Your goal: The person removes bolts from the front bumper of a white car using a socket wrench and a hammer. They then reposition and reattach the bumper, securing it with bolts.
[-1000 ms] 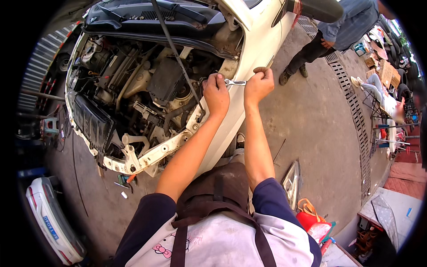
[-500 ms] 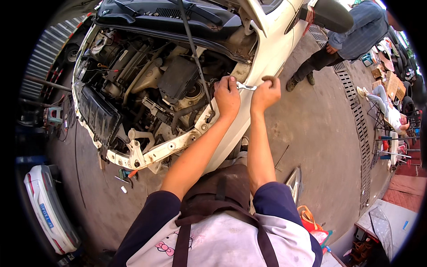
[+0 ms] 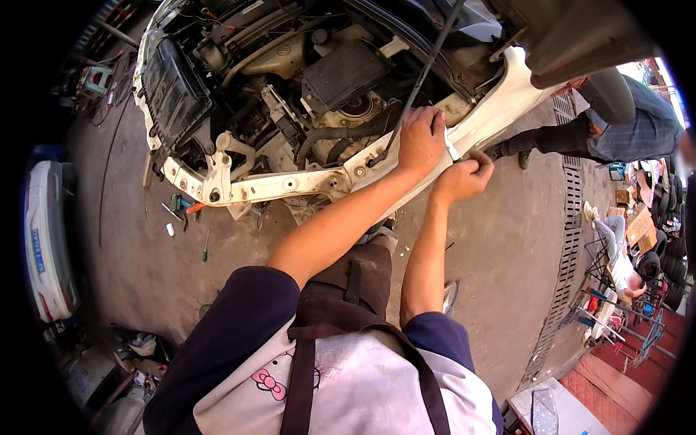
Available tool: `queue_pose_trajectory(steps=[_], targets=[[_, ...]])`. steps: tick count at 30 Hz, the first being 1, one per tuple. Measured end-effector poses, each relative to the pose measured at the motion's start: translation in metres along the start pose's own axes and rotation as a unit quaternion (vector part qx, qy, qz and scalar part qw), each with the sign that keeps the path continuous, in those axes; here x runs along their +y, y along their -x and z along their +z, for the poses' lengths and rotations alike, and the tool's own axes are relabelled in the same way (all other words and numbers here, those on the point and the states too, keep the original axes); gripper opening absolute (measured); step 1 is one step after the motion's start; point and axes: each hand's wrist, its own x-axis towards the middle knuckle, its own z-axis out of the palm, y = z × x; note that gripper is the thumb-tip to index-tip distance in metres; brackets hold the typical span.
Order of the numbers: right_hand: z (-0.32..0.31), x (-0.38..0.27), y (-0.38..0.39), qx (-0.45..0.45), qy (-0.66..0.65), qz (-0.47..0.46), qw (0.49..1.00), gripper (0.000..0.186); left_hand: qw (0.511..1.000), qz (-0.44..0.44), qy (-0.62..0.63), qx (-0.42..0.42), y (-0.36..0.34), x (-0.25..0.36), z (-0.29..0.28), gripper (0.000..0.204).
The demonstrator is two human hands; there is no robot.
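The fender (image 3: 516, 85) has smooth, glossy paint. In front of the fender, the wrench (image 3: 452, 147) looks like shiny, polished metal. To the left of the fender, the box (image 3: 344, 78) is of matt black plastic, and the crossbar (image 3: 272, 190) is painted metal, stained and worn. Below the fender, the apron (image 3: 330, 315) is of dull cloth, and the floor (image 3: 507, 232) looks like rough concrete.

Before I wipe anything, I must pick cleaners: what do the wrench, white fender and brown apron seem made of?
Wrench: metal, probably polished steel, from its bright silvery look. White fender: smooth glossy paint, judging by its sheen; metal or plastic underneath, I can't tell. Brown apron: matte fabric, as its soft folds suggest; the fibre is unclear.
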Motion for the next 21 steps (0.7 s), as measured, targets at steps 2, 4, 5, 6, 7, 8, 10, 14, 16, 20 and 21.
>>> queue_pose_trajectory(steps=[2, 4, 5, 6, 7, 8, 10, 14, 16, 20, 21], targets=[[-0.007, 0.003, 0.015, 0.006, 0.006, -0.008, 1.000, 0.021, 1.000, 0.001, 0.013, -0.002, 0.003, -0.002, -0.003, 0.015], [0.007, 0.001, -0.021, 0.043, -0.003, -0.039, 0.998, 0.022, 1.000, 0.001, 0.027, 0.011, 0.001, -0.003, -0.001, 0.015], [0.021, 0.002, -0.064, -0.015, 0.011, -0.049, 0.999, 0.023, 0.999, 0.005, 0.035, 0.016, 0.001, -0.002, -0.001, 0.014], [0.030, 0.003, -0.099, -0.067, 0.031, -0.056, 0.996, 0.025, 0.999, -0.006, 0.041, 0.006, 0.007, 0.000, -0.001, 0.014], [0.046, -0.011, -0.105, -0.065, 0.041, -0.079, 0.994, 0.026, 0.999, -0.010, 0.044, 0.007, 0.003, 0.000, -0.001, 0.014], [0.055, -0.022, -0.107, -0.062, 0.050, -0.103, 0.991, 0.027, 0.999, -0.014, 0.048, 0.009, 0.000, 0.002, -0.001, 0.014], [0.048, -0.015, -0.094, -0.022, -0.003, -0.057, 0.998, 0.026, 0.999, 0.003, 0.036, 0.007, 0.000, 0.003, 0.003, 0.015], [0.008, 0.001, -0.032, -0.024, 0.006, -0.024, 0.999, 0.024, 0.999, 0.010, 0.028, 0.011, 0.000, -0.002, -0.001, 0.016], [-0.001, 0.006, -0.010, -0.050, 0.041, -0.089, 0.994, 0.023, 1.000, 0.009, 0.022, 0.006, 0.001, -0.003, -0.001, 0.017], [0.022, -0.008, -0.079, -0.068, 0.067, -0.151, 0.984, 0.021, 0.999, -0.003, 0.034, 0.009, 0.002, 0.004, 0.000, 0.016], [0.025, -0.009, -0.081, -0.075, 0.062, -0.141, 0.985, 0.022, 0.999, 0.001, 0.042, 0.029, 0.002, 0.001, 0.004, 0.016]])
